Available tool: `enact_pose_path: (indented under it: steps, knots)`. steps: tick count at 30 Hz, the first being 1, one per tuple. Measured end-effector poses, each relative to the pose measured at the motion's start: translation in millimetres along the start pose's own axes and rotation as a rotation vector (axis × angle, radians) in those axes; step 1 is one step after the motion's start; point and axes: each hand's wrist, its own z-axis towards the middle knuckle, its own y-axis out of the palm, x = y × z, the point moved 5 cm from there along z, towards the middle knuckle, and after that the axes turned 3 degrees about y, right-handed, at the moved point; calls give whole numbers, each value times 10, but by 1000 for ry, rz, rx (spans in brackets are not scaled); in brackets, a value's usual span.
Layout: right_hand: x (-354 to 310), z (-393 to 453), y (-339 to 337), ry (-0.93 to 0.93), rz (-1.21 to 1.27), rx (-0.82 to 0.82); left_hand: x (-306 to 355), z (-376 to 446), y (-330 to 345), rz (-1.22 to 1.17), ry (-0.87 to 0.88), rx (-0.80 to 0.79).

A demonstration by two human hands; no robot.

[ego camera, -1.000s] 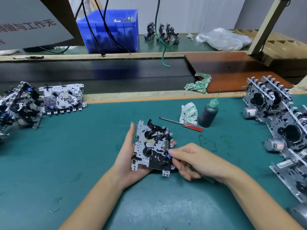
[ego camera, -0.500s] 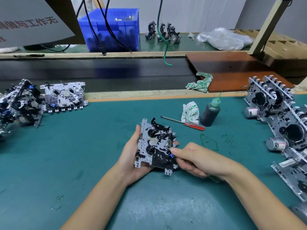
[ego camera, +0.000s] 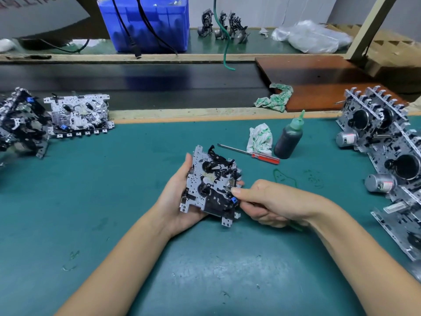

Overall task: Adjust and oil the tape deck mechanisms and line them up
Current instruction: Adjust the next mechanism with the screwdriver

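- Teal-green matting covers the bench (ego camera: 114,213), with a black conveyor strip and a second shelf behind it.
- At the middle, the left hand (ego camera: 180,201) cradles a silver-and-black metal tape deck mechanism (ego camera: 210,185) from below, palm under it, thumb up along its left edge, fingers curled round the far side.
- Beside it, the right hand (ego camera: 271,201) pinches the mechanism's right edge near a small blue part, thumb on top and fingers curled beneath.
- Just behind the hands lie a red-handled screwdriver (ego camera: 248,153), a crumpled white-and-green rag (ego camera: 259,139) and a dark oil bottle with a green nozzle (ego camera: 289,139), the bottle upright.
- Along the right edge, a row of leaning mechanisms with silver motors (ego camera: 387,151) stands one against another.
- At far left, more flat mechanisms (ego camera: 77,116) rest near the bench's back edge.
- On the rear shelf sits a blue plastic crate (ego camera: 155,26).
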Motion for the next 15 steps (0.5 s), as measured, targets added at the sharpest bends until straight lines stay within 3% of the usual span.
enact_pose_path:
  steps: [5, 10, 15]
  knots:
    - [15, 1, -18, -8, 7, -11, -11, -5, 10, 9, -10, -12]
    - [13, 2, -17, -90, -17, 89, -1, -33, 21, -38, 3, -41]
    - [-39, -83, -158, -195, 366, 121, 39, -91, 71, -247, 13, -135]
